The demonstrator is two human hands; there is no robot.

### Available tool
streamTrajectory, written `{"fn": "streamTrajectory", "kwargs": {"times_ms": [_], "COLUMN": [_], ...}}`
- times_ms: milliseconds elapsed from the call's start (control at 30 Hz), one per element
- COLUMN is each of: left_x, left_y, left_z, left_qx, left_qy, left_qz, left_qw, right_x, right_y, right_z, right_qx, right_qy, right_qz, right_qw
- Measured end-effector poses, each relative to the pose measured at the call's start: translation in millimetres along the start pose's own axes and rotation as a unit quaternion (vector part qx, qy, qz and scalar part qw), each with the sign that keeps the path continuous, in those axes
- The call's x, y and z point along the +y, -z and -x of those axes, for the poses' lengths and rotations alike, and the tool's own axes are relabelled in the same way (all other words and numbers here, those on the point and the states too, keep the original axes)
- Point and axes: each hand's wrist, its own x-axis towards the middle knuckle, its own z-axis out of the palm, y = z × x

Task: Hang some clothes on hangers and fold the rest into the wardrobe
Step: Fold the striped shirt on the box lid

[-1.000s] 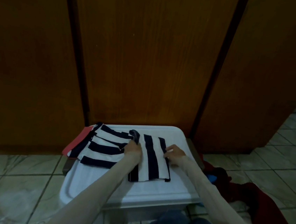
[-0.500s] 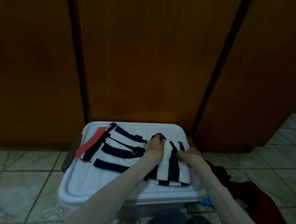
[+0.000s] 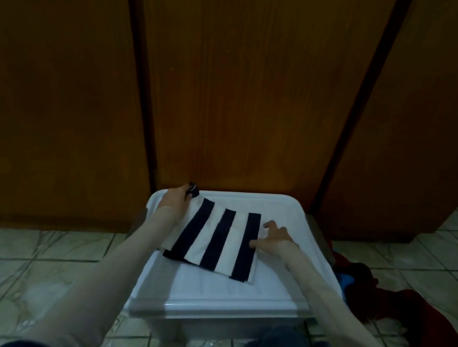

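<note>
Striped shirt [image 3: 216, 242] folded small, lying on white box lid [image 3: 238, 290] | left hand [image 3: 175, 199] pinches its far corner | right hand [image 3: 276, 239] flat, fingers spread, touching its edge | wardrobe doors [image 3: 231, 88] behind box closed, red clothes [image 3: 416, 311] beside box still wait.

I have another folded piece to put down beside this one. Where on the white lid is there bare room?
The widest bare patch on the white lid is its near strip, between the striped garment and the lid's front edge. A narrower band runs along the far edge, by the wardrobe doors. The left hand and right hand crowd the sides. Dark red clothes cover the floor to the right.
</note>
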Motion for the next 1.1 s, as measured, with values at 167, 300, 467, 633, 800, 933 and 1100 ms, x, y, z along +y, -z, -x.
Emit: {"fn": "streamTrajectory", "kwargs": {"times_ms": [167,300,467,633,800,933,1100], "left_x": [-18.8,-13.6,-15.8,-34.8,-34.9,-21.1,-5.3], "left_y": [-5.5,-13.7,-37.0,-47.3,-35.0,-35.4,-56.7], "left_z": [-1.3,6.7,32.4,50.8,48.6,50.0,62.5], "left_qx": [0.026,0.044,0.028,-0.121,-0.148,-0.030,0.011], "left_qy": [0.013,0.029,-0.141,-0.190,-0.198,-0.182,-0.176], "left_qz": [-0.057,-0.131,-0.196,-0.181,-0.205,-0.240,-0.136], "left_qw": [0.998,0.990,0.970,0.957,0.947,0.953,0.975], "right_x": [-5.5,-9.4,-16.8,-14.5,-17.0,-21.9,-20.9], "right_y": [-16.0,-21.6,-33.0,-33.2,-27.1,-21.2,-19.1], "right_z": [0.5,-0.3,-3.3,-4.6,-11.4,-9.2,6.4], "right_qx": [0.010,0.021,-0.040,-0.008,0.059,0.095,0.093], "right_qy": [0.068,0.178,0.198,0.188,0.196,0.169,0.161], "right_qz": [0.056,0.180,0.210,0.229,0.346,0.393,0.464], "right_qw": [0.996,0.967,0.957,0.955,0.915,0.899,0.866]}}
